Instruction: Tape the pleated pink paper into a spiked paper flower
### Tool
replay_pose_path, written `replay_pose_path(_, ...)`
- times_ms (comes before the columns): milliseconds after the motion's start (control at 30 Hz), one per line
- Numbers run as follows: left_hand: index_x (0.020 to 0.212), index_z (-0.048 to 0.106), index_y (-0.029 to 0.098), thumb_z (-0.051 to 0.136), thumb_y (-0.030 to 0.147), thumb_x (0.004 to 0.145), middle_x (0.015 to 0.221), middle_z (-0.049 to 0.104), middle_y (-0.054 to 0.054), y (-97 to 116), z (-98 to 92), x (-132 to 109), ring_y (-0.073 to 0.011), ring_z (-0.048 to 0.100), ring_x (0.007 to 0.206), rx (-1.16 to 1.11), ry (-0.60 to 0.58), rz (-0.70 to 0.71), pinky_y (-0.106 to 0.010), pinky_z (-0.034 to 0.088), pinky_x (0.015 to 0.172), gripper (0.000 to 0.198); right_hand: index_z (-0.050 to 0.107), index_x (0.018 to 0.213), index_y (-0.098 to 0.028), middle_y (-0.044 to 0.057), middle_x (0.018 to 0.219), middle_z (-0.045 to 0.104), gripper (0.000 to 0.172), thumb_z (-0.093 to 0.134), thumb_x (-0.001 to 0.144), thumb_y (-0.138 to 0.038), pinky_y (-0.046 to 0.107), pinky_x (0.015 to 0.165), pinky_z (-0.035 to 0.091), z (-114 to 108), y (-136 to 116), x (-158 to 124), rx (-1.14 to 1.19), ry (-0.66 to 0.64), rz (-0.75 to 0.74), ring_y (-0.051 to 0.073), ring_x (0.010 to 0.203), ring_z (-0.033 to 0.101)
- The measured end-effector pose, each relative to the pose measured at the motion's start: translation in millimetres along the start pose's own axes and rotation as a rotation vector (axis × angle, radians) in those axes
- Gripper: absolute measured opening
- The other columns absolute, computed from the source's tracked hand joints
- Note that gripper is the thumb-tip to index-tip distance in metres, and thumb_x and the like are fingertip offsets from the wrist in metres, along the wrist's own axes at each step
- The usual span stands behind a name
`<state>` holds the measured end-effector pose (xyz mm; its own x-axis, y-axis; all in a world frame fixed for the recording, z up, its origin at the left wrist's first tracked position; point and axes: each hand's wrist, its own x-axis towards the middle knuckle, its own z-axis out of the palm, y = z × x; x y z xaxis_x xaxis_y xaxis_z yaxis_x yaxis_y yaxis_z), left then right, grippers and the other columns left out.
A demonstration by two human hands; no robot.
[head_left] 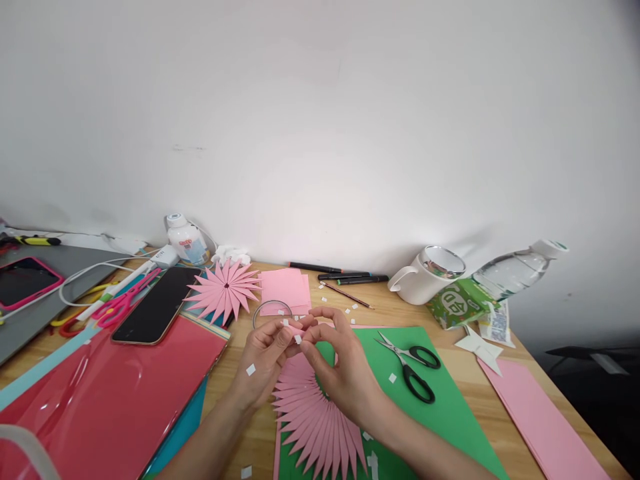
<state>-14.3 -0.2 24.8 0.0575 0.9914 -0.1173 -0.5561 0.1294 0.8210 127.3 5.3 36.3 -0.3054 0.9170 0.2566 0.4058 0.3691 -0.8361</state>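
My left hand point(265, 363) and my right hand point(340, 363) meet above a pink paper fan of pointed petals point(317, 420) that lies on a green sheet point(450, 407). Both pinch at a small pink piece with a tiny white tape square point(297, 335) between the fingertips. A white bit sticks to the back of my left hand. A clear tape ring point(271, 311) lies just beyond the fingers. Black-handled scissors point(413, 363) rest on the green sheet to the right.
A finished pink paper flower point(225, 290), pink paper squares point(285, 288), a phone point(157, 305), red folders point(110, 393), pink scissors point(117, 307), a glue bottle point(186, 241), pens point(350, 277), a white mug point(425, 275), a water bottle point(515, 270) and pink sheets point(540, 420) crowd the wooden table.
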Motion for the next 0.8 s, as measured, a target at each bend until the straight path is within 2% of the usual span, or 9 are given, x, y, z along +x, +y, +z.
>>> replay_pose_path(300, 0.072, 0.071, 0.011, 0.078, 0.032, 0.069, 0.086, 0.071, -0.013, -0.3, 3.7, -0.6, -0.028, 0.064, 0.097, 0.048, -0.029, 0.024, -0.038, 0.054, 0.083, 0.022, 0.058, 0.072, -0.021, 0.008, 0.104, 0.056, 0.013, 0.054, 0.083, -0.014, 0.039, 0.088, 0.043, -1.1, -4.4, -1.2, -0.026, 0.033, -0.004, 0.023, 0.111, 0.053)
replay_pose_path(567, 0.075, 0.072, 0.013, 0.073, 0.034, 0.074, 0.092, 0.072, -0.012, -5.2, 0.7, -0.9, -0.0272, 0.063, 0.098, 0.146, -0.059, 0.023, -0.035, 0.053, 0.081, 0.02, 0.058, 0.066, -0.02, 0.007, 0.102, 0.057, 0.016, 0.056, 0.078, -0.01, 0.038, 0.085, 0.044, 0.6, -6.5, -1.3, -0.069, 0.063, 0.046, 0.022, 0.1, 0.059)
replay_pose_path(667, 0.072, 0.071, 0.013, 0.074, 0.035, 0.073, 0.087, 0.072, -0.011, -5.0, 1.5, -0.9, -0.0256, 0.064, 0.093, 0.168, -0.058, 0.029, -0.032, 0.053, 0.078, 0.022, 0.057, 0.065, -0.02, 0.007, 0.099, 0.058, 0.015, 0.056, 0.077, -0.01, 0.037, 0.083, 0.045, 0.6, -5.9, -0.3, -0.071, 0.069, 0.051, 0.021, 0.097, 0.06)
replay_pose_path(800, 0.071, 0.072, 0.014, 0.074, 0.035, 0.073, 0.077, 0.071, -0.007, -4.2, 2.7, -0.6, -0.0181, 0.064, 0.073, 0.208, -0.061, 0.055, -0.025, 0.052, 0.065, 0.021, 0.056, 0.062, -0.02, 0.005, 0.093, 0.059, 0.017, 0.057, 0.075, -0.009, 0.035, 0.081, 0.046, 0.2, -5.5, 0.9, -0.059, 0.068, 0.073, 0.02, 0.091, 0.061)
